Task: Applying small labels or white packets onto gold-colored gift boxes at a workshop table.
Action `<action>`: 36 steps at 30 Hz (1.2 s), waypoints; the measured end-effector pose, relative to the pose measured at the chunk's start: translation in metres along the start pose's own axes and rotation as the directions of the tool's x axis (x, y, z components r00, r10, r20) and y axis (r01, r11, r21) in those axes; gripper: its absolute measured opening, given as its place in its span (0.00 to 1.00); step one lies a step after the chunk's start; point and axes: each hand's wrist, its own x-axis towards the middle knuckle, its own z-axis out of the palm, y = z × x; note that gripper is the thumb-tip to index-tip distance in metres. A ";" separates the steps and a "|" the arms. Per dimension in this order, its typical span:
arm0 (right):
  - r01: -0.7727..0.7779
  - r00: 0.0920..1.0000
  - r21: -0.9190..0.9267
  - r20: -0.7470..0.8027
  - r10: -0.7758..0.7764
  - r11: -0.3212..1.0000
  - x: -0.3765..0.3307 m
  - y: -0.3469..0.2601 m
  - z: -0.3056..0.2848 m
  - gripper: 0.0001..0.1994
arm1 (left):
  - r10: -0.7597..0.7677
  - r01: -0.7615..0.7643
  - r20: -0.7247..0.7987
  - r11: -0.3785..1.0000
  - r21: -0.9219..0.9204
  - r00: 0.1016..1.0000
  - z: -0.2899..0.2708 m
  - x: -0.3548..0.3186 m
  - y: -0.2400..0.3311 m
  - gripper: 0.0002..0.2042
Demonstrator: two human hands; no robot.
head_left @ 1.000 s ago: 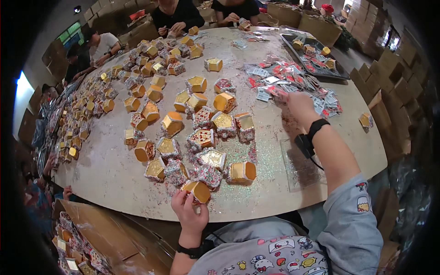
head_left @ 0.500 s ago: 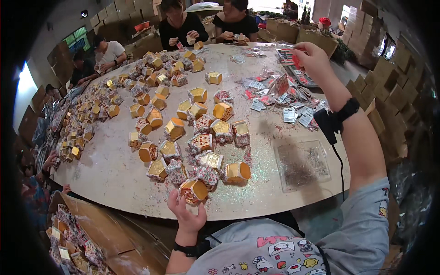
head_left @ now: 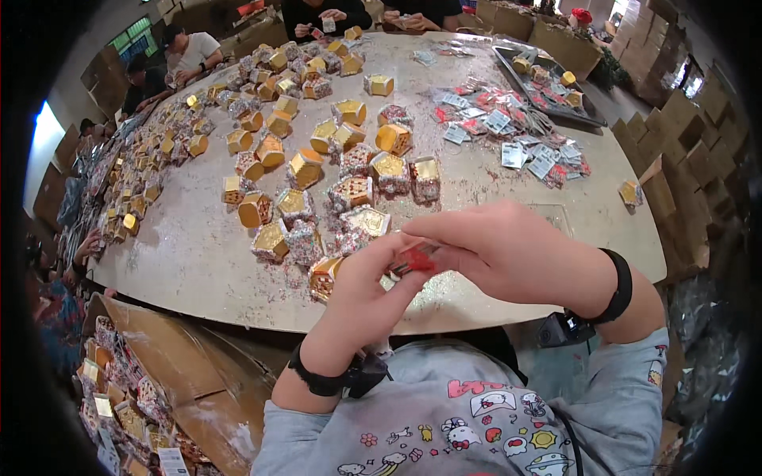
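Over the near part of the table, my left hand (head_left: pixel 367 279) and my right hand (head_left: pixel 504 252) meet. Between their closed fingers is a small red tag (head_left: pixel 416 259) with a dark grey part; the fingers cover much of it. Beside my left hand sits a gold-bottomed little house ornament (head_left: pixel 324 278), its walls coated in coloured sprinkles. More of these houses (head_left: pixel 393 172) lie in a loose cluster beyond my hands, many on their sides with gold bases showing.
A heap of red and white tags (head_left: pixel 496 119) spreads at the right. Behind it a dark tray (head_left: pixel 548 83) holds tags and a few houses. A clear plastic lid (head_left: pixel 556 214) lies partly behind my right hand. An open carton (head_left: pixel 186 373) of houses stands at lower left. People work around the far side.
My right hand has come back from the tag heap with a red tag. My left hand has left the nearest house and joined it. The view has tilted down.
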 end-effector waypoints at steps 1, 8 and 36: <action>-0.003 0.999 -0.048 -0.039 0.002 0.999 -0.005 0.008 0.002 0.15 | -0.014 0.010 0.044 0.996 0.090 0.999 -0.008 -0.007 0.004 0.14; -0.458 0.889 -0.426 -0.235 0.393 0.781 -0.057 0.137 -0.023 0.10 | -0.013 0.024 -0.116 0.995 0.093 0.993 -0.030 -0.051 -0.023 0.06; -0.618 0.660 -0.111 -0.610 0.438 0.778 -0.137 0.186 0.037 0.05 | -0.089 0.147 0.382 0.981 -0.126 0.920 0.018 -0.014 -0.079 0.08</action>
